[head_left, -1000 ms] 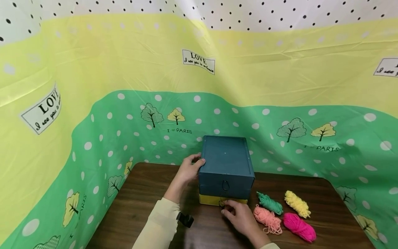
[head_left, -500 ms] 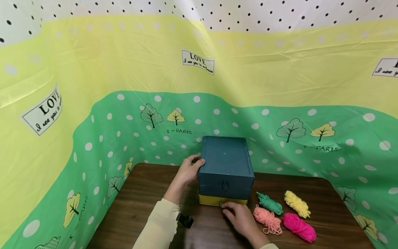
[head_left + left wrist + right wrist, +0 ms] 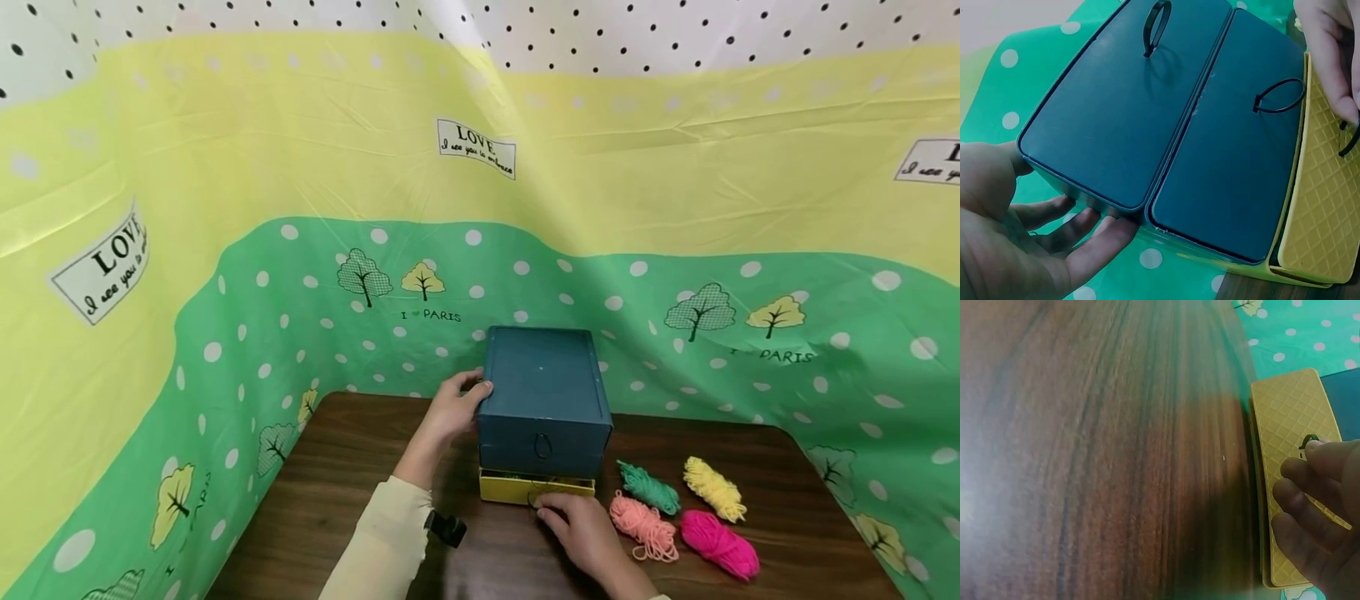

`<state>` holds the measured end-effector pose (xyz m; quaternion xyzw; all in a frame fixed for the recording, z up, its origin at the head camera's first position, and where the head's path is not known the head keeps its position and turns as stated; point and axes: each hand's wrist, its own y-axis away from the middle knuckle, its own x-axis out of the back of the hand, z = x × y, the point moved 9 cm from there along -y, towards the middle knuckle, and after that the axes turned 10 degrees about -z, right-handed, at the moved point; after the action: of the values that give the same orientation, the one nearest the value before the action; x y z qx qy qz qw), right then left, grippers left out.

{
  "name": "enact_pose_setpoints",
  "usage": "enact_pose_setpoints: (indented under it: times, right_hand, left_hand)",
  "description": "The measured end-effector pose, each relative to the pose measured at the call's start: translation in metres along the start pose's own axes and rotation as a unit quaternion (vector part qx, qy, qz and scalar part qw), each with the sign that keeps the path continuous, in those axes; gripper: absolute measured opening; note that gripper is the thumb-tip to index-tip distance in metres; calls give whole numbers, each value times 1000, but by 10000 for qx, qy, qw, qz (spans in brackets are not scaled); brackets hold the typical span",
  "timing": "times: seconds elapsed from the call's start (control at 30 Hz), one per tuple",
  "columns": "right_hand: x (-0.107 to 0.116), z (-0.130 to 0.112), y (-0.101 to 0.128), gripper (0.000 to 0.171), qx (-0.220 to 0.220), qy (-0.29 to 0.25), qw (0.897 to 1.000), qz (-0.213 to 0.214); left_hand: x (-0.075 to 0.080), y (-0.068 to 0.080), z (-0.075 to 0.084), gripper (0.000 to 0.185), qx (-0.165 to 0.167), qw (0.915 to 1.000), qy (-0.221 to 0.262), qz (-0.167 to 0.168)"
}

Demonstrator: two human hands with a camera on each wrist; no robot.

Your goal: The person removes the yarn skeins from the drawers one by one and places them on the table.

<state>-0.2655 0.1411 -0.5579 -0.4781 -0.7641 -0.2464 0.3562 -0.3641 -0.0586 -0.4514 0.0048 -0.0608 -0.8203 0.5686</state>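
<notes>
A stack of small drawers stands on the table, with blue drawers (image 3: 1104,119) above a yellow drawer (image 3: 502,487) that has a diamond-patterned front. My left hand (image 3: 452,408) rests against the stack's left side, thumb at the top edge, fingers spread along the wall in the left wrist view. With thumb and forefinger, my right hand (image 3: 581,529) pinches the black loop handle (image 3: 1350,140) of the yellow drawer. That drawer is pulled out slightly, and a little green shows in its gap; its contents are mostly hidden. Black loops also hang on the blue fronts.
Right of the stack lie a green yarn skein (image 3: 649,487), a coral one (image 3: 643,527), a yellow one (image 3: 715,489) and a magenta one (image 3: 720,544). A printed curtain (image 3: 420,350) hangs behind the dark wooden table (image 3: 352,450).
The yellow drawer has slid out a little toward me, opening a narrow gap above it, with my right hand drawing its loop. My left hand has stayed against the stack.
</notes>
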Motion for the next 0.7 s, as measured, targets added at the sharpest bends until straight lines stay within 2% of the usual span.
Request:
enact_pose_setpoints:
  times: [0.4,0.7]
  right_hand:
    - [-6,-6,18,16,175,-449,9980,-403]
    - [-14,-10,32,13,149,-512,9980,-340]
  left_hand:
    - [0,-2,-1,58,-66,9999,108,28]
    - [-1,-3,-3,58,-67,10000,33,57]
